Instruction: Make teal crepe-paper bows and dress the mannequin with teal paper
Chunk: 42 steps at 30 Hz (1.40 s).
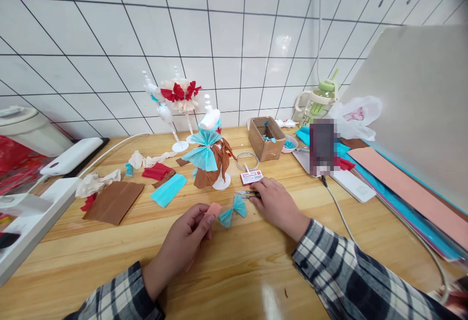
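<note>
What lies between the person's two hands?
In the head view, a blue bow lies between the left hand and the right hand; small scissors by the latter jut into the gap.

Table: and here it is, pale wooden planking (256, 276) with long yellowish grain
Left stretch: we've got a flat brown paper sheet (114, 202), a light-blue paper rectangle (168, 190), a crumpled cream paper scrap (109, 178)
Centre: a white mannequin stand dressed in blue and brown paper (208, 150), round base planted down
Front: a blue paper bow (239, 206), small black-handled metal scissors (252, 193) just beyond
Back right: an open brown cardboard box (268, 145), silvery metal hoop (247, 154) beside it
</note>
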Available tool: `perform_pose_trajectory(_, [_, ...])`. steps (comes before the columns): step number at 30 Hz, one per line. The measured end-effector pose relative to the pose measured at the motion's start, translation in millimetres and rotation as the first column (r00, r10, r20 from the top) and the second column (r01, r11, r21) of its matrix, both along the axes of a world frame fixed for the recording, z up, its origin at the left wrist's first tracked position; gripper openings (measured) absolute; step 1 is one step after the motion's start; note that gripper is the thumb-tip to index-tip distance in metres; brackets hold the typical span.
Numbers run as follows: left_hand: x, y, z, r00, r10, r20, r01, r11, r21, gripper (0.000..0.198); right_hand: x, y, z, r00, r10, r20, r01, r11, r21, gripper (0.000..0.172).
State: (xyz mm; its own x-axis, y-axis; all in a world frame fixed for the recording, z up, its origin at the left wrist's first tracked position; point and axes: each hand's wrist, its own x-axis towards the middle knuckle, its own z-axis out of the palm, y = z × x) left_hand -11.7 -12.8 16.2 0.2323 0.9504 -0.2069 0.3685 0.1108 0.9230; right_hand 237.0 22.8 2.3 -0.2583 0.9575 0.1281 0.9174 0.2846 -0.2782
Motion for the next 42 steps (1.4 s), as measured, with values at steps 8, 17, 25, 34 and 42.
perform_pose_trajectory(8, [2.3,3.1,0.9,0.96,0.127,0.25,-0.094,0.986,-0.138,0.038,-0.1,-1.8,1.5,0.995,-0.05,-0.091,0.046,0.997,-0.054,0.006])
perform_pose_trajectory(17, [-1.2,10.2,-0.5,0.944,0.084,0.32,-0.039,0.989,-0.144,0.033,-17.9,-27.3,23.1,0.943,-0.07,-0.325,0.009,0.982,-0.188,0.014])
perform_pose_trajectory(25, [1.8,7.1,-4.9,0.934,0.116,0.337,-0.069,0.987,-0.148,0.031,-40.0,-45.1,16.9,0.901,0.124,-0.416,-0.235,0.945,-0.228,0.016])
perform_pose_trajectory(34, [8.2,2.7,-3.9,0.95,0.096,0.297,-0.058,0.989,-0.133,0.033,-49.9,-52.0,17.5,0.894,0.099,-0.436,-0.232,0.936,-0.263,0.026])
perform_pose_trajectory(42, [2.4,4.9,-20.5,0.921,0.019,0.388,0.009,0.998,-0.07,0.025,-52.2,-52.5,16.3,0.915,0.124,-0.384,-0.248,0.924,-0.292,0.03])
